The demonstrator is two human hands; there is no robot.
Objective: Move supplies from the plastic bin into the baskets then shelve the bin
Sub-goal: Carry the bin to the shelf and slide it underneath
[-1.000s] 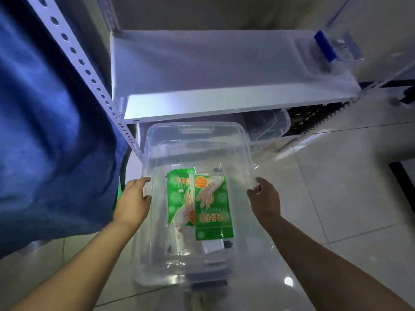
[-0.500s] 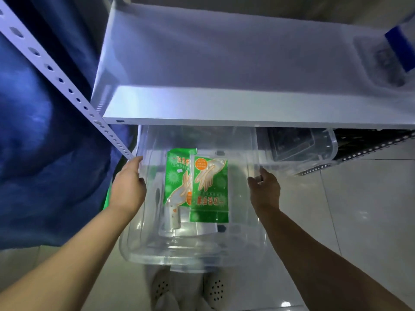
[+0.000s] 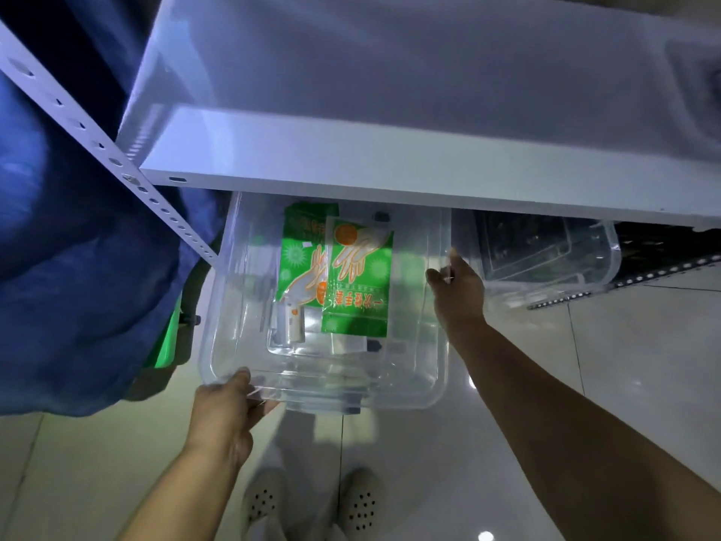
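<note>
Now the clear plastic bin [image 3: 324, 306] is seen with its far end tucked under the white shelf board [image 3: 390, 181], whereas a second ago it was held out in front of the rack and clear of that board. The left hand [image 3: 224, 413] has been shifted from the bin's left wall to the near left corner, where the rim is gripped by curled fingers [image 3: 249, 392]. The right hand [image 3: 458, 290] is kept on the right rim, which is pinched between thumb and fingers.

The bin is placed beside a second clear bin [image 3: 546, 251] already on the lower level, with a green basket [image 3: 166, 337] just off its left side, half hidden by blue fabric [image 3: 78, 247]. Two green glove packets [image 3: 339, 267] and a small white bottle [image 3: 293, 322] are still carried inside.

The shelving step is judged to be under way, although supplies remain in the bin; whether these are meant to stay cannot be told. A further push from the near edge is likely needed.
</note>
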